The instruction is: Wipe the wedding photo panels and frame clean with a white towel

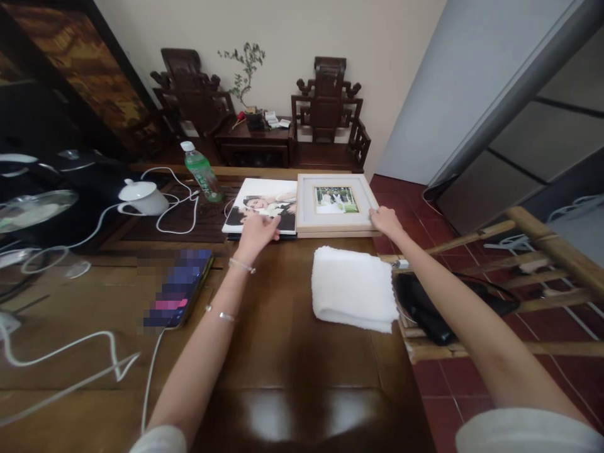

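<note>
My right hand (pixel 385 221) grips the right edge of a picture frame (pixel 306 217). The frame has pale wood sides, a white mat and a small outdoor photo of two people in the middle; it lies flat and looks stacked on another pale wood layer. Directly left of it is a white photo album or print (pixel 258 189) with a large picture on its cover. Over the near edge of that album is my left hand (pixel 258 234), fingers apart and loosely bent, partly covering the picture. Whether the left fingertips touch the cover is hard to make out.
A folded white towel (pixel 353 289) lies nearer to me on the wooden table (pixel 292 352). Left are a phone (pixel 179 286), a green-labelled bottle (pixel 202 171), a lidded white cup (pixel 143 198) and loose white cables. A black bag (pixel 427 308) rests on a wooden chair (pixel 533 233) at right.
</note>
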### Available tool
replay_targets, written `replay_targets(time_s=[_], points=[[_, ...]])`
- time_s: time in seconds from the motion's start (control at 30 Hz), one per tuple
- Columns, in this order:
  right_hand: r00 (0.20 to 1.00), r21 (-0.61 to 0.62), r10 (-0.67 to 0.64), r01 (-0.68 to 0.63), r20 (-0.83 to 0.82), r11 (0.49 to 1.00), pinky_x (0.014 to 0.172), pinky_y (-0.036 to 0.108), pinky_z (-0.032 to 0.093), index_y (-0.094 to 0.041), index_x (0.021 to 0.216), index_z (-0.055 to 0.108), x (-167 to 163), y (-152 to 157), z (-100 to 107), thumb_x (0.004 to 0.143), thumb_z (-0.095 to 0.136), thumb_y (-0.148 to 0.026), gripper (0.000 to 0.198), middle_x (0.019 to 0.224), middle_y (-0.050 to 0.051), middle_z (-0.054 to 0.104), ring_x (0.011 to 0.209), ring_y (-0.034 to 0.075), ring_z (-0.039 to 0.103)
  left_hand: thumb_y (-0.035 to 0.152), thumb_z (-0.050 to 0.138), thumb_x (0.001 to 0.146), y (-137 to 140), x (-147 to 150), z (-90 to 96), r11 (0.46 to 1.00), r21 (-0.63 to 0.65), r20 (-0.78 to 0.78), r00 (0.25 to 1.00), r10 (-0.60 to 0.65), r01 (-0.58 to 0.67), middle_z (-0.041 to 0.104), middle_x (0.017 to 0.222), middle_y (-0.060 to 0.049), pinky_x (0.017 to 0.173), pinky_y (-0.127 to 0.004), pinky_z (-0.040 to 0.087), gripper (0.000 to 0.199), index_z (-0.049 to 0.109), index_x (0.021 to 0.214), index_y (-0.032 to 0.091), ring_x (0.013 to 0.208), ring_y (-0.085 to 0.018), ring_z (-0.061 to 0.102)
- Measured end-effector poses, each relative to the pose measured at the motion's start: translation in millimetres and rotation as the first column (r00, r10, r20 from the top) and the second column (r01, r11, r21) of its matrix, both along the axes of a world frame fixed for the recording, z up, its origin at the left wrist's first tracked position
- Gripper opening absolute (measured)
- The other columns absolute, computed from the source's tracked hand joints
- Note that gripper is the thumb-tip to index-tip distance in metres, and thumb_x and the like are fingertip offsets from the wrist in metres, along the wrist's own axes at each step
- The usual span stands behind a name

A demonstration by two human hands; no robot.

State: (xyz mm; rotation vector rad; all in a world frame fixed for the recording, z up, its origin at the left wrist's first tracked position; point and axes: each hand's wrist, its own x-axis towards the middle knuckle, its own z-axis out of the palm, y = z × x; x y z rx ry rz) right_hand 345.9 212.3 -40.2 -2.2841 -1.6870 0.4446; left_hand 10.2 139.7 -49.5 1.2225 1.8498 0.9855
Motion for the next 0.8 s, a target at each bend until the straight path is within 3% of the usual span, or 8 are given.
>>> replay_targets(time_s=[0.07, 0.1, 0.13, 0.37, 0.53, 0.67, 0.73, 0.8], points=[[1.0, 0.005, -0.007, 0.007, 0.008, 1.0, 0.101, 0.044, 0.05, -0.003, 0.131, 0.066, -1, 0, -1, 0.101, 0.047, -0.037, 0.048, 0.135, 0.031, 0.063, 0.122, 0.037, 0.065, 0.043, 0.078, 0.083, 21, 20, 13.3, 0.999, 0.027, -0.156, 0.987, -0.035, 0.04, 0.077, 0.085, -0.019, 0.091, -0.039, 0.056, 0.035, 0.069, 0.064, 0.015, 0.1, -0.037, 0.074], [1.0, 0.008, -0.013, 0.013, 0.009, 1.0, 0.1, 0.044, 0.05, -0.003, 0.131, 0.065, -2, 0, -1, 0.102, 0.047, -0.036, 0.048, 0.135, 0.031, 0.063, 0.121, 0.036, 0.066, 0.048, 0.075, 0.084, 31, 31, 17.5, 0.994, -0.029, -0.408, 0.906, -0.11, 0.107, 0.077, 0.093, -0.022, 0.093, -0.042, 0.055, 0.038, 0.071, 0.069, 0.014, 0.107, -0.041, 0.072], [1.0, 0.012, -0.02, 0.02, 0.009, 1.0, 0.099, 0.043, 0.05, -0.003, 0.132, 0.065, -3, 1, -1, 0.102, 0.046, -0.035, 0.048, 0.135, 0.032, 0.063, 0.121, 0.036, 0.066, 0.047, 0.081, 0.079, 40, 41, 20.1, 0.99, -0.063, -0.477, 0.868, -0.138, 0.122, 0.075, 0.101, -0.027, 0.095, -0.046, 0.053, 0.037, 0.073, 0.076, 0.01, 0.112, -0.046, 0.069], [0.999, 0.063, -0.033, 0.035, -0.026, 0.997, 0.099, 0.04, 0.05, -0.003, 0.127, 0.069, -2, 0, 3, 0.101, 0.049, -0.031, 0.044, 0.133, 0.03, 0.065, 0.121, 0.036, 0.066, 0.03, 0.065, 0.089, 63, 71, 17.0, 0.97, -0.072, -0.629, 0.744, -0.224, 0.232, 0.069, 0.12, -0.03, 0.102, -0.043, 0.046, 0.03, 0.074, 0.101, 0.004, 0.123, -0.044, 0.062], [0.998, 0.178, -0.042, 0.049, -0.043, 0.983, 0.101, 0.042, 0.048, -0.003, 0.126, 0.066, 2, -8, 29, 0.103, 0.046, -0.033, 0.043, 0.131, 0.03, 0.065, 0.122, 0.036, 0.064, 0.026, 0.057, 0.095, 60, 75, 40.2, 0.969, 0.002, -0.652, 0.735, -0.186, 0.247, 0.065, 0.124, -0.031, 0.107, -0.044, 0.042, 0.034, 0.071, 0.109, -0.002, 0.126, -0.044, 0.059], [0.998, 0.315, -0.037, 0.05, -0.048, 0.948, 0.105, 0.041, 0.045, -0.006, 0.12, 0.066, 8, -25, 67, 0.103, 0.046, -0.036, 0.039, 0.13, 0.026, 0.066, 0.127, 0.036, 0.058, 0.026, 0.062, 0.094, 43, 60, 71.5, 0.964, 0.13, -0.541, 0.831, -0.127, 0.233, 0.071, 0.106, -0.021, 0.103, -0.042, 0.047, 0.03, 0.069, 0.11, 0.002, 0.112, -0.036, 0.066], [0.996, 0.369, -0.025, 0.055, -0.087, 0.928, 0.104, 0.042, 0.046, -0.01, 0.106, 0.069, 10, -43, 83, 0.101, 0.051, -0.037, 0.032, 0.121, 0.022, 0.07, 0.122, 0.036, 0.061, 0.027, 0.067, 0.092, 23, 48, 81.5, 0.956, 0.186, -0.251, 0.951, -0.179, 0.229, 0.071, 0.091, -0.014, 0.094, -0.04, 0.054, 0.026, 0.07, 0.105, 0.005, 0.096, -0.03, 0.07], [0.984, 0.41, 0.018, 0.057, -0.176, 0.91, 0.098, 0.042, 0.049, -0.014, 0.094, 0.068, 9, -67, 93, 0.098, 0.055, -0.036, 0.026, 0.11, 0.017, 0.072, 0.111, 0.033, 0.065, 0.033, 0.063, 0.096, -5, 38, 85.0, 0.945, 0.237, 0.07, 0.966, -0.249, 0.227, 0.071, 0.094, -0.013, 0.087, -0.037, 0.058, 0.027, 0.07, 0.103, 0.008, 0.093, -0.027, 0.071]])
